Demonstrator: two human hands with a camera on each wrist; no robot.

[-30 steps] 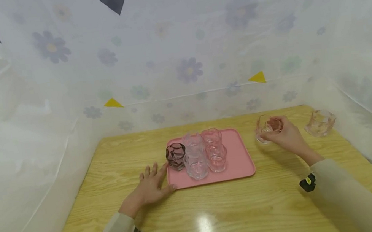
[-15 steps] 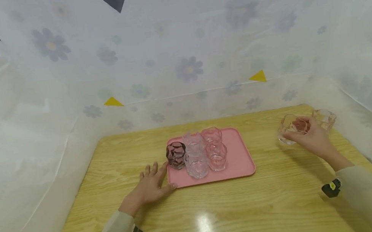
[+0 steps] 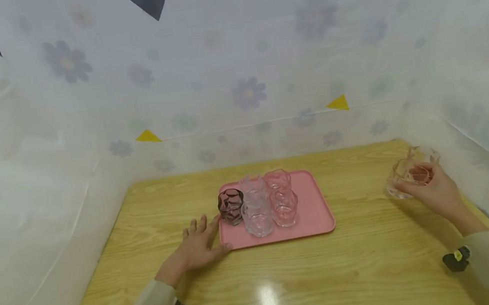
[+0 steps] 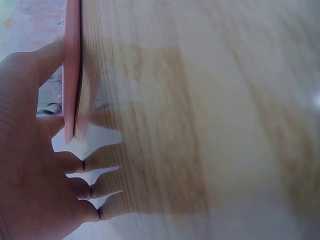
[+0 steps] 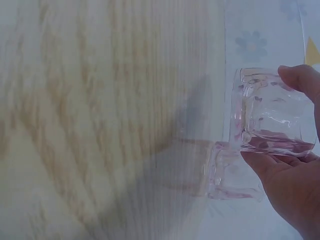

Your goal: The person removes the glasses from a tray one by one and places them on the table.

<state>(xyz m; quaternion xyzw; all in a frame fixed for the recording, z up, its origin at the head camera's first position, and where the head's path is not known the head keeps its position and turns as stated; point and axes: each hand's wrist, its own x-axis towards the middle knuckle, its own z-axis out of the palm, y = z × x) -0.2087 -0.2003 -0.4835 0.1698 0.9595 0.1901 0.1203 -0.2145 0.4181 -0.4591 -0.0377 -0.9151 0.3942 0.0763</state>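
My right hand [image 3: 437,196] grips a clear faceted glass cup [image 3: 398,179] with a faint pink tint, thumb on one side and fingers on the other. In the right wrist view this cup [image 5: 270,112] hangs a little above the table. Behind it a similar clear cup [image 3: 426,153] stands near the table's right edge, partly covered by the held cup and hand. My left hand [image 3: 197,246] rests beside the pink tray [image 3: 315,215], with spread fingers and the thumb touching its left rim. In the left wrist view the fingertips [image 4: 90,212] press on the tabletop.
On the tray's left and middle stand a dark purple cup [image 3: 231,207], two clear cups [image 3: 258,219] and two pink cups [image 3: 284,208], close together. White flowered sheeting [image 3: 201,87] encloses the wooden table [image 3: 331,273] at the back and sides.
My right hand has carried the glass cup rightward and slightly nearer to me, until it overlaps the other clear cup in the head view. My left hand and the tray stay put.
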